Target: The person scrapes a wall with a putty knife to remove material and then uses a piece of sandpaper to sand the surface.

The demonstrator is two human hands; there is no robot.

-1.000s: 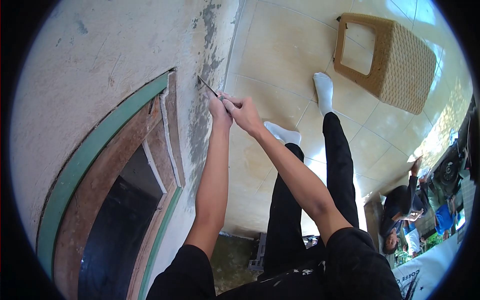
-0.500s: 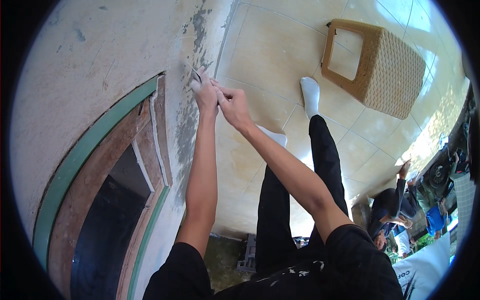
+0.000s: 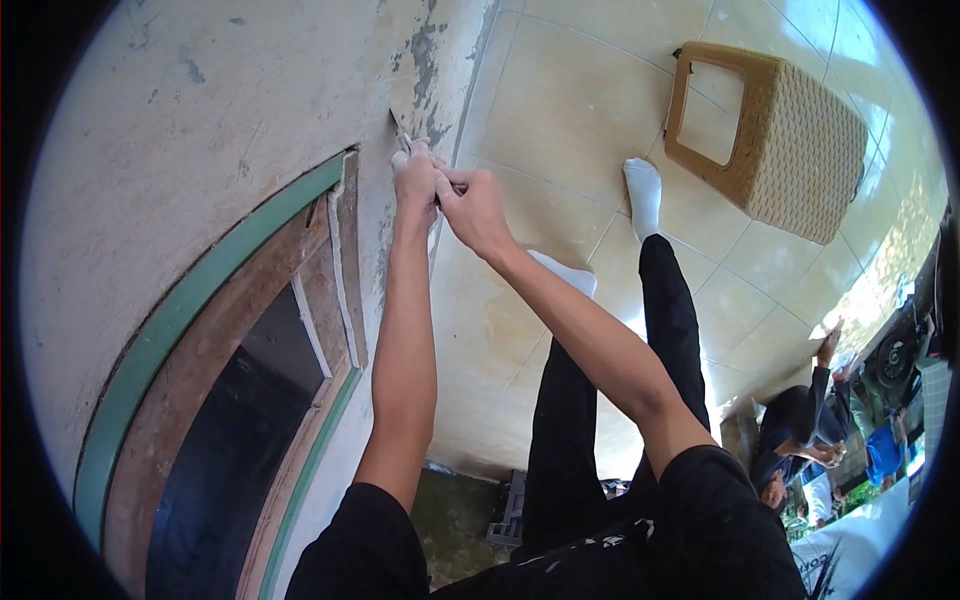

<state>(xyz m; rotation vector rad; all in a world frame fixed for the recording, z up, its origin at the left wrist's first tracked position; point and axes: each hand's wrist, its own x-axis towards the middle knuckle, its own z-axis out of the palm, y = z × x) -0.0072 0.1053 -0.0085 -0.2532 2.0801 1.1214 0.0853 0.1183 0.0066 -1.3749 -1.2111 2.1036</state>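
Observation:
My left hand (image 3: pixel 413 180) is closed round a scraper (image 3: pixel 401 127), whose thin metal blade points up and left against the wall. Its handle is hidden inside my fingers. Pressed against the left hand, my right hand (image 3: pixel 474 206) is closed too, with its fingers curled at the lower end of the grip. Both hands have whitish dust on them. The painted wall (image 3: pixel 290 70) beside the blade has grey bare patches (image 3: pixel 425 65) where the paint is gone.
A green and brown wooden frame (image 3: pixel 190 255) with a dark pane is set in the wall on the left. A woven-pattern plastic stool (image 3: pixel 815 150) lies on the tiled floor (image 3: pixel 570 110). My socked feet are below. Another person (image 3: pixel 800 430) sits at the right, with more people behind.
The whole view has shifted, so wall, frame and stool sit farther right. The blade has swung and now shows more of its length against the wall. Both hands remain together.

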